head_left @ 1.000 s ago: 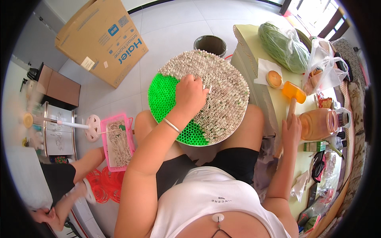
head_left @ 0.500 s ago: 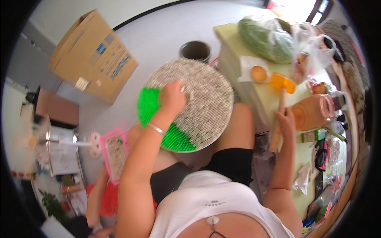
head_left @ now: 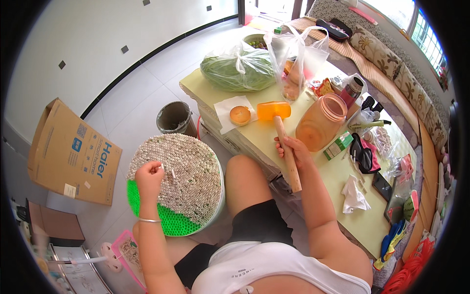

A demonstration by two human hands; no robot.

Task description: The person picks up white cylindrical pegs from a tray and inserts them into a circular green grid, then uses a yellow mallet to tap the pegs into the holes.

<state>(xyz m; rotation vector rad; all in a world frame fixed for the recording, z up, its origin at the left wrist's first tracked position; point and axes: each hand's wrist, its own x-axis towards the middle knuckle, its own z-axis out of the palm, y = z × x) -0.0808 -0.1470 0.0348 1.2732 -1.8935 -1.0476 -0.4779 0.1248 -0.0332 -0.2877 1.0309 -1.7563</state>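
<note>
A: How are the hands engaged?

B: The left hand is closed over the round green peg board, which is rested on the lap at near left; a small white peg is seen just beside the fingers, though whether it is pinched cannot be told. The right hand is wrapped shut around the wooden handle of the orange-headed mallet, whose head is laid on the yellow table.

A: Which packages and labels are noted?

B: A flattened brown cardboard box with blue print and a pale label is laid on the floor at far left. A small green-and-white carton is placed just right of the orange plastic jar. A clear bag of greens is set at the table's far end.
</note>
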